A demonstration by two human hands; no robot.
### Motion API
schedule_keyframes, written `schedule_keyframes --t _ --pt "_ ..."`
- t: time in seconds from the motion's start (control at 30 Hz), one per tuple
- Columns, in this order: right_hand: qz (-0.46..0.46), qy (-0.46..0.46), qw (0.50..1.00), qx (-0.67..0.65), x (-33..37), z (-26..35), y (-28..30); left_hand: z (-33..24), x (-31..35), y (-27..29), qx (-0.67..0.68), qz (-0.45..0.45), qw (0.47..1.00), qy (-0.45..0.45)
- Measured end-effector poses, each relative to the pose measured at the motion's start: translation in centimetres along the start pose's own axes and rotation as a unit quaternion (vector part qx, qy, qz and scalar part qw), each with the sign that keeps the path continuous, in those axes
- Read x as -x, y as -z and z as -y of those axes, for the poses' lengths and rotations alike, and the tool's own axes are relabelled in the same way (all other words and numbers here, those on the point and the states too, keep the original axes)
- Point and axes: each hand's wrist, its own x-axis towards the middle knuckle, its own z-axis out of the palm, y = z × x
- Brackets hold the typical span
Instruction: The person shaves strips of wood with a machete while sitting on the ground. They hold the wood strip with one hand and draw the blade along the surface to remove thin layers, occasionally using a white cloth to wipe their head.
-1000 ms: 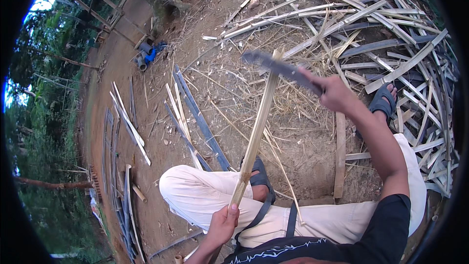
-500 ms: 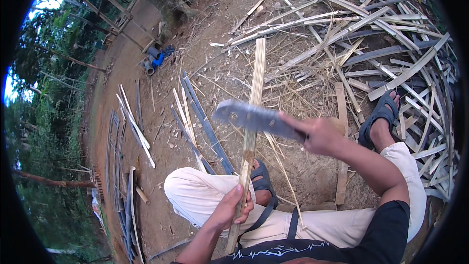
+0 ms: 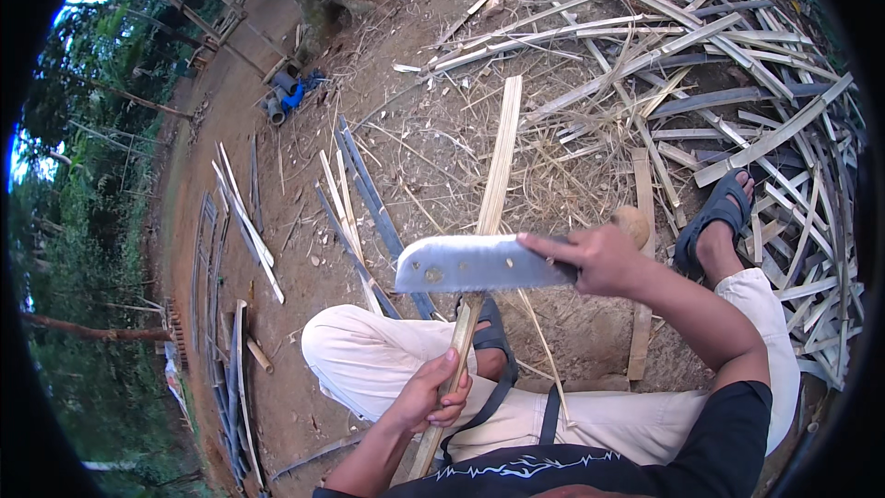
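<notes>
My left hand (image 3: 438, 392) is wrapped round the lower part of a long pale bamboo strip (image 3: 500, 157). The strip slants up and away from my lap, its far end over the littered ground. In my right hand (image 3: 599, 258) is a broad machete (image 3: 461, 265) with a rectangular grey blade and several holes. My index finger stretches along the back of the blade. The blade lies across the strip and hides its middle; whether the edge bites into the strip I cannot tell. A round wooden knob (image 3: 631, 225) shows just behind my right hand, probably the handle's end.
A large heap of split bamboo strips (image 3: 737, 83) spreads at the upper right, by my sandalled right foot (image 3: 719, 226). Fine shavings (image 3: 590, 143) cover the ground ahead. More strips (image 3: 369, 194) lie left of centre, and dark bamboo lengths (image 3: 235, 397) at the lower left.
The machete has come down the strip toward my left hand, and its flat side now shows more fully. The strip's far end has shifted slightly right. My left hand keeps its hold.
</notes>
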Motion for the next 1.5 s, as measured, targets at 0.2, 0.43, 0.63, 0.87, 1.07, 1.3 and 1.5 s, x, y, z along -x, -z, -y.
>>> schedule_keyframes --t 0.2,0.43,0.63,0.87,1.07,1.3,1.5 --pt "-0.046 -0.090 0.995 -0.004 0.2 -3.0 0.4 0.4 1.0 0.1 -0.021 -0.028 0.999 -0.001" --pt "-0.028 -0.181 0.983 -0.021 -0.2 -5.9 1.5 1.4 2.1 1.3 -0.047 -0.033 0.998 0.005" --pt "-0.069 -0.090 0.992 -0.046 0.3 -5.9 0.5 2.5 2.6 1.2 -0.045 -0.023 0.998 0.033" --pt "0.001 -0.112 0.994 -0.017 1.1 -5.2 0.9 3.7 3.4 1.4 -0.049 -0.031 0.997 0.049" --pt "-0.061 -0.288 0.950 -0.105 2.4 -10.2 1.4 5.0 4.0 2.3 -0.096 -0.047 0.993 0.059" --pt "-0.103 -0.219 0.960 -0.143 1.5 -6.5 -1.7 2.9 0.6 0.1 -0.070 -0.012 0.997 -0.025" --pt "-0.015 -0.054 0.998 -0.024 0.3 0.9 -2.2 0.7 -2.2 -0.1 -0.277 -0.162 0.946 -0.041"
